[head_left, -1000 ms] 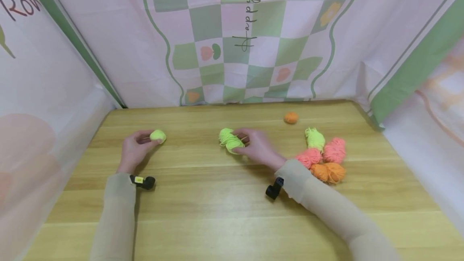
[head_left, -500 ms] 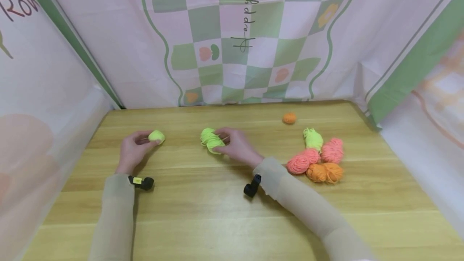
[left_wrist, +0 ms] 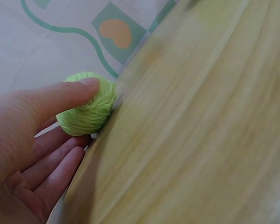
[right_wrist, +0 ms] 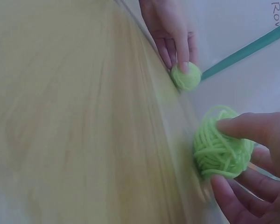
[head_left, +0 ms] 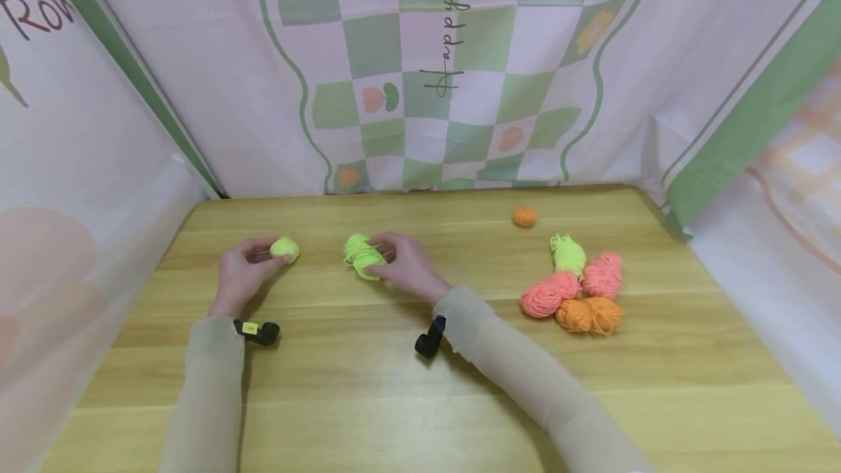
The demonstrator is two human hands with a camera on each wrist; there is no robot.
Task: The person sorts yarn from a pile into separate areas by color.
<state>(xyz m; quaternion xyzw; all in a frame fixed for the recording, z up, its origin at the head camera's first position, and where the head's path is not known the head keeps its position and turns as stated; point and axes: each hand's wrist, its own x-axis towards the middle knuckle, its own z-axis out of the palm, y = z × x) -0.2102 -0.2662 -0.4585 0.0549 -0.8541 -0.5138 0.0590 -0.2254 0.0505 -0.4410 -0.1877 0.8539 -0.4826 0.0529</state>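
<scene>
On the left of the table, my left hand (head_left: 243, 274) pinches a small, tightly wound yellow-green yarn ball (head_left: 285, 249) between thumb and fingers. The left wrist view shows the thumb across that ball (left_wrist: 87, 109). To its right, my right hand (head_left: 409, 266) grips a larger, looser bright green yarn ball (head_left: 363, 255) with several loops standing out. Up close in the right wrist view, this looser ball (right_wrist: 222, 149) sits between thumb and fingers. A short gap separates the two balls. Whether the right one touches the tabletop I cannot tell.
At the right lie a yellow-green yarn ball (head_left: 568, 255), two pink yarn balls (head_left: 602, 275) and orange yarn (head_left: 589, 314), bunched together. A small orange yarn ball (head_left: 525, 217) sits alone near the back edge. Patterned curtains (head_left: 420, 93) hang behind the wooden table (head_left: 368, 393).
My right hand has moved left across the table with the looser green yarn ball, nearing the left hand. My left hand keeps its place and its hold.
</scene>
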